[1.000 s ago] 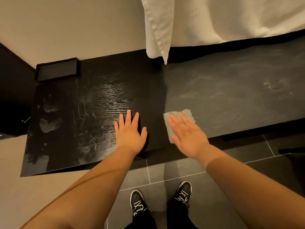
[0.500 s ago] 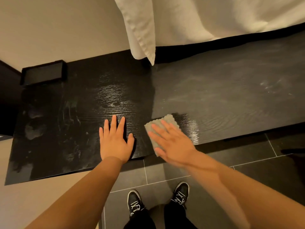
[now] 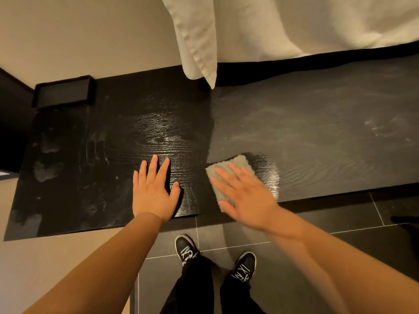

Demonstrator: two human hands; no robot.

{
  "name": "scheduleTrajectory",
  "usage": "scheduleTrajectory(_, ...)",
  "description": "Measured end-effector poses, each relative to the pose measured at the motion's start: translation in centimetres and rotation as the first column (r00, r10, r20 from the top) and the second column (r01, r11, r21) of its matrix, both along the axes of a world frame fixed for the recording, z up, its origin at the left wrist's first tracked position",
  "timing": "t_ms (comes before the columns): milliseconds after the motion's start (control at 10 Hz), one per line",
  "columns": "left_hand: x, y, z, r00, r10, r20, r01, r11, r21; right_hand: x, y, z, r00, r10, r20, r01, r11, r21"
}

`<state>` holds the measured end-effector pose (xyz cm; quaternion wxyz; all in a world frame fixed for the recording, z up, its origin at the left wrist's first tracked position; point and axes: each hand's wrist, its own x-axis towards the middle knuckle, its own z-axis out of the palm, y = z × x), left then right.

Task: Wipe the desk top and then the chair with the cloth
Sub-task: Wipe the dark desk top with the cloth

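Right hand (image 3: 247, 196) flat on cloth (image 3: 229, 175), fingers (image 3: 226, 177) straight, slightly spread, pressing cloth onto surface (image 3: 317, 143) near front edge. Cloth shows beyond fingertips. Left hand (image 3: 154, 193) flat on surface beside it, fingers spread.

right hand (image 3: 246, 196) flat on cloth (image 3: 229, 172), left hand (image 3: 154, 191) on desk top (image 3: 317, 141)

Wall (image 3: 90, 35): plain beige, recorded across the upper left. A white drape (image 3: 317, 26) is hung at top right, its hemmed corner ending in a point. A black rectangular tray (image 3: 63, 91) is seen just below the wall. Floor (image 3: 340, 225): dark grey tiles, pale grout lines. A beige surface (image 3: 56, 257) is noted at lower left, beside the tiles; floor or panel cannot be told. Light: warm, dim.
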<state>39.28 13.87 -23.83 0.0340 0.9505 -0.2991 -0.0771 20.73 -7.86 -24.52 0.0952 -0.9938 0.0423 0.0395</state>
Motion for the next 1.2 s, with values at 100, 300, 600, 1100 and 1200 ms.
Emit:
scheduleTrajectory(100, 0.0, -0.1, 0.0, 1.000, 0.000, 0.004, 0.000, 1.000, -0.007, -1.5, -4.4, 0.4, 0.979, -0.196, -0.055, 0.192, 0.979, -0.072)
scheduleTrajectory(300, 0.1, -0.2, 0.2, 1.000, 0.007, 0.002, -0.007, 1.000, -0.020, 1.0, -0.4, 0.8, 0.930, -0.363, -0.066, 0.360, 0.932, -0.052)
scheduleTrajectory(600, 0.1, -0.1, 0.2, 1.000, 0.006, 0.002, -0.006, 1.000, -0.022, 1.2, -4.6, 0.1, 0.985, -0.171, -0.025, 0.170, 0.984, -0.056)
scheduleTrajectory(1100, 0.3, 0.0, 0.1, 1.000, 0.000, -0.006, 0.000, 1.000, -0.009, 3.3, -4.0, 0.0, 0.996, -0.083, -0.031, 0.081, 0.995, -0.053)
scheduleTrajectory(1200, 0.2, -0.1, 0.1, 1.000, 0.006, -0.007, -0.006, 1.000, -0.024, 3.0, -5.5, 0.7, 0.929, -0.367, -0.040, 0.362, 0.928, -0.090)
